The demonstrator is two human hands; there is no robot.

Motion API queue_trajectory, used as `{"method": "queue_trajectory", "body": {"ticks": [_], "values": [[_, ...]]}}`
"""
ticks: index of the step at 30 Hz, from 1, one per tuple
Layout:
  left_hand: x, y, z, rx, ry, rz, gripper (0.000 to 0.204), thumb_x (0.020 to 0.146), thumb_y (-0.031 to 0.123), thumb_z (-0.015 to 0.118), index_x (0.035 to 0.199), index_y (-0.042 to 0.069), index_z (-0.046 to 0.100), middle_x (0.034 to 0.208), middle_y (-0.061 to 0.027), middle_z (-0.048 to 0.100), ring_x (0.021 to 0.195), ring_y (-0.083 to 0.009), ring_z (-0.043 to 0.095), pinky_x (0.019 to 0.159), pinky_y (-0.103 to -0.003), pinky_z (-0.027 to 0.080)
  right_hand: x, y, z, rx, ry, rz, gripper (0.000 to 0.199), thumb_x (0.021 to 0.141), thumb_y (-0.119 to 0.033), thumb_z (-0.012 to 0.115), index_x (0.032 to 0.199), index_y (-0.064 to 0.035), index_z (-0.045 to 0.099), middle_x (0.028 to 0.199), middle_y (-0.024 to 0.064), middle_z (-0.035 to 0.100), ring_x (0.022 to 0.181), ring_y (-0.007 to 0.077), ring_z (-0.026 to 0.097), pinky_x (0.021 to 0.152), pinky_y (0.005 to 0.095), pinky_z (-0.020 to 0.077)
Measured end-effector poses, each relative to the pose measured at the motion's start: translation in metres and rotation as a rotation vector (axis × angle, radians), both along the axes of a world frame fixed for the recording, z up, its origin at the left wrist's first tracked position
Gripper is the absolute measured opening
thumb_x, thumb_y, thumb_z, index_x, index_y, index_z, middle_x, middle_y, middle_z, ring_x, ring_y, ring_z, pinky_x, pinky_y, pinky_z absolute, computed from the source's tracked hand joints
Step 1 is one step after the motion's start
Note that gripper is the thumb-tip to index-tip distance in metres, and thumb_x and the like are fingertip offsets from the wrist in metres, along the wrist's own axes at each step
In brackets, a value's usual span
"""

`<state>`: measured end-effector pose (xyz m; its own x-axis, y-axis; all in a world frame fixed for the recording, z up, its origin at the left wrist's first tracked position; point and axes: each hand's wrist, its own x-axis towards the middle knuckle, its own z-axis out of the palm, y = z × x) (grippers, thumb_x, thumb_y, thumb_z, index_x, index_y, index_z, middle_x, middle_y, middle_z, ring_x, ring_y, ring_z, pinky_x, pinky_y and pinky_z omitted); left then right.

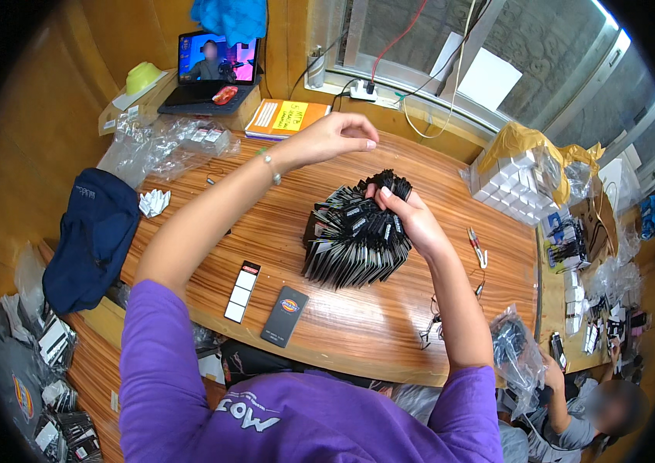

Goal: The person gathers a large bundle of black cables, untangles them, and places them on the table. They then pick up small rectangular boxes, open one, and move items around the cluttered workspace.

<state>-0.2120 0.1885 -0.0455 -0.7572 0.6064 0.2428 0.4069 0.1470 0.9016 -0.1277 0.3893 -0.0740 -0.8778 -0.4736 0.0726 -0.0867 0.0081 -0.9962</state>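
Note:
A thick bundle of dark hang tags [358, 235] lies fanned out on the wooden table [281, 216]. Its black strings [394, 182] are gathered at the top, where my right hand [412, 216] grips them between thumb and fingers. Farther back and to the left, my left hand [335, 137] is raised above the table, its fingers curved and apart from the thumb, with nothing visible in it. Nearer me lie a dark grey tag [285, 316] and a long black card with white panels [243, 292].
Pliers [479, 247] and loose black strings [432, 320] lie on the right. Stacked white boxes [516, 181] stand at the back right; a laptop [216, 65] is at the back left, a navy cloth bag [90, 235] at the left edge. Another person [574, 409] sits at lower right.

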Motion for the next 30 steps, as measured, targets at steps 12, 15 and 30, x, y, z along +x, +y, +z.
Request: {"method": "queue_trajectory", "body": {"ticks": [12,15,30], "values": [[0.092,0.017,0.000,-0.396,0.359,0.147,0.050,0.089,0.044,0.041,0.102,-0.004,0.053,0.095,-0.0173,0.053,0.096,-0.0311,0.048,0.085,-0.038,0.037,0.006,-0.019,-0.022,0.064,0.327,-0.348,0.033,0.091,-0.025,0.046,0.084,0.0054,0.056,0.067,0.0120,0.058,0.061,0.0160,0.050,0.059,0.0337,0.0419],[0.085,0.021,-0.010,-0.384,0.350,0.175,0.056,0.086,0.050,0.043,0.095,-0.005,0.053,0.096,-0.0200,0.052,0.094,-0.0332,0.048,0.085,-0.039,0.037,0.011,-0.031,-0.031,0.293,0.386,-0.477,0.042,0.091,-0.024,0.044,0.066,0.0095,0.049,0.053,0.0251,0.045,0.044,0.0301,0.042,0.048,0.0417,0.0354],[0.074,0.067,0.024,-0.837,0.465,0.174,0.035,0.080,0.033,0.057,0.092,0.001,0.061,0.089,-0.0136,0.058,0.088,-0.0306,0.055,0.077,-0.039,0.043,0.026,-0.053,-0.038,0.113,0.253,-0.687,0.031,0.088,-0.018,0.041,0.085,0.0095,0.054,0.073,0.0226,0.060,0.070,0.0249,0.060,0.061,0.0364,0.0436]]}}
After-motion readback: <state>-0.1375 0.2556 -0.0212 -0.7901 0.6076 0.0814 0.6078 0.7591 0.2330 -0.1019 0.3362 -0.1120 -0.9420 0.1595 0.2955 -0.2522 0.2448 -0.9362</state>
